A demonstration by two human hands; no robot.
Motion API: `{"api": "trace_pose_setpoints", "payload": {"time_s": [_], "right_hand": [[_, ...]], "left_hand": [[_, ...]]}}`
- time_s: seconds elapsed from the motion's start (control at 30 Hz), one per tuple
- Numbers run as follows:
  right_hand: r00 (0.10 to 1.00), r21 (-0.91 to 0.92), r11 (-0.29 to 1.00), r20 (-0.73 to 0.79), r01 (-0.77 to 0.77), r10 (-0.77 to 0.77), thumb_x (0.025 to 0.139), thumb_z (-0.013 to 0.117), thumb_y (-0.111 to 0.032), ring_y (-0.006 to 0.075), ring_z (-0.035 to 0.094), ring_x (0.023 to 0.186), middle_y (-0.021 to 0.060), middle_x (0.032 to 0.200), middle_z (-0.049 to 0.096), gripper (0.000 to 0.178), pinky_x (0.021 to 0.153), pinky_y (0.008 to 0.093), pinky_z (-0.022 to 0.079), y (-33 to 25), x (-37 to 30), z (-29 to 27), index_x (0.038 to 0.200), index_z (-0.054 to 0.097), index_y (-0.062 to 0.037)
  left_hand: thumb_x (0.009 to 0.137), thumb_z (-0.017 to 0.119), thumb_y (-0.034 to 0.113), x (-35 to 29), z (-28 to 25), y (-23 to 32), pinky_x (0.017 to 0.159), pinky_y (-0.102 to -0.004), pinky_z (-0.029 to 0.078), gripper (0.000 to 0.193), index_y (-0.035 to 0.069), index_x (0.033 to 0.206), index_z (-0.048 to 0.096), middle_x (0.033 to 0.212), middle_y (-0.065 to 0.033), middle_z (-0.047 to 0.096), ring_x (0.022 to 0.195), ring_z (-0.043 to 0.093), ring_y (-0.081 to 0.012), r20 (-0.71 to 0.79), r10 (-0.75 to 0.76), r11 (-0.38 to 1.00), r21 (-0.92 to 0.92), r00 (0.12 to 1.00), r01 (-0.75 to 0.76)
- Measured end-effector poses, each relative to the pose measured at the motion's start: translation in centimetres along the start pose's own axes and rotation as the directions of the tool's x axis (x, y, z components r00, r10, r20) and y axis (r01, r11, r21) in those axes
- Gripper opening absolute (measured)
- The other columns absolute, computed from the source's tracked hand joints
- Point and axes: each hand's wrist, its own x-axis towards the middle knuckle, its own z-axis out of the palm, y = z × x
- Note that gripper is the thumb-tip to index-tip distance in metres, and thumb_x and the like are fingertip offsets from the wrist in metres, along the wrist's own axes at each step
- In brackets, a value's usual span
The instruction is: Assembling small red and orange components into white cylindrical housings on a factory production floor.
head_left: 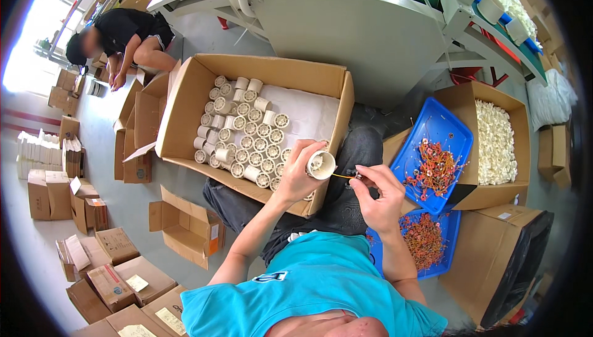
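Observation:
My left hand (pixel 295 181) is closed around a white plastic cylinder (pixel 321 165), its open end tipped up to show a hollow inside. An orange wire (pixel 341 176) runs from the cylinder's rim to my right hand (pixel 381 196). There my fingertips pinch a small dark part on the wire, too small to make out fully. Left of my hands, an open cardboard box (pixel 259 65) holds many similar white cylinders (pixel 247 128) on a pale lining. To the right, a blue tray (pixel 437 121) carries a heap of small parts with orange and red wires (pixel 434 167).
A second blue tray (pixel 450 238) of wired parts lies below the first. Beside it stands a cardboard box (pixel 522 133) full of small white pieces. A large grey machine (pixel 358 34) rises ahead. Another person (pixel 126 37) crouches at the far left; cardboard boxes (pixel 145 278) stand lower left.

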Motion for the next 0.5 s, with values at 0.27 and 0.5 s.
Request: {"api": "trace_pose_setpoints", "payload": {"time_s": [0.27,0.5], "right_hand": [[1.0,0.014,1.0,-0.001,-0.007,0.007,0.077,0.076,0.006,0.0173,0.068,0.07,0.011,0.084,0.066,0.024,0.064,0.0265,0.055,-0.2,0.2,0.2,0.1,0.071,0.0036],[0.998,0.012,0.998,-0.038,-0.058,0.059,0.077,0.076,0.006,0.0206,0.069,0.07,0.0116,0.085,0.066,0.022,0.064,0.0294,0.055,-0.5,0.1,1.4,0.098,0.071,0.0022]], "left_hand": [[0.063,0.084,-0.001,0.1,0.0,0.0,0.084,-0.0396,0.052,0.067,0.004,0.125,0.058,0.11,-0.0148,0.059,0.099,0.061,-0.033,-0.001,-0.01,1.0,-0.002,1.0,0.01],[0.061,0.083,0.0,0.1,0.2,0.1,0.084,-0.0416,0.051,0.065,0.002,0.121,0.058,0.107,-0.0149,0.061,0.097,0.061,-0.0343,0.02,0.034,0.999,-0.03,0.999,-0.033]]}}
